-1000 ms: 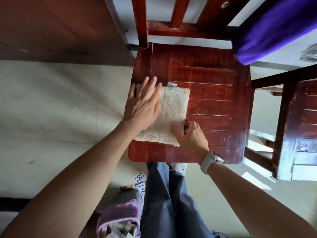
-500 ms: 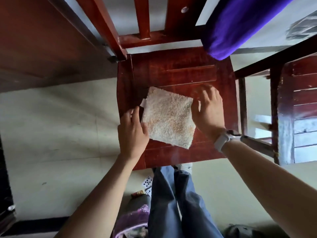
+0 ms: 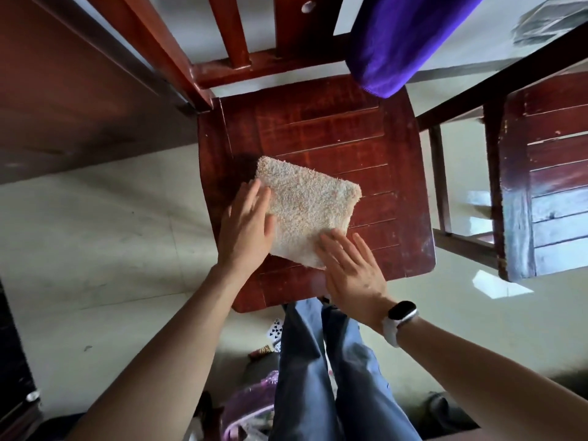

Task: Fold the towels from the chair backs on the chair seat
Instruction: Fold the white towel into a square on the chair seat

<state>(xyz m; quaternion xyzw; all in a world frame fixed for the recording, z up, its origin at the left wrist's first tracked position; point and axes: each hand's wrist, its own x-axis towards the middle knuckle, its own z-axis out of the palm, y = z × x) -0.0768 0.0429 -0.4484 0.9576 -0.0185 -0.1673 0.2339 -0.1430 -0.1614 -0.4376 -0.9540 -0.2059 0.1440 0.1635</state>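
A cream, fluffy towel (image 3: 307, 206), folded into a small square, lies on the red-brown wooden chair seat (image 3: 343, 128), toward its front left. My left hand (image 3: 246, 226) lies flat with straight fingers on the towel's left edge. My right hand (image 3: 348, 265), also flat, presses the towel's near corner; a white-strapped watch is on that wrist. A purple towel (image 3: 404, 36) hangs over the chair back at the upper right, its lower end just above the seat's rear right corner.
A second wooden chair (image 3: 547, 173) stands close on the right. A dark wooden table edge (image 3: 63, 100) runs along the upper left. Playing cards (image 3: 276, 329) and a pink bag (image 3: 251, 405) lie on the pale floor by my legs.
Both hands moved onto the cream towel: the left from its left side onto its edge, the right from the far right side to the near corner. The towel's small white tag is hidden now.
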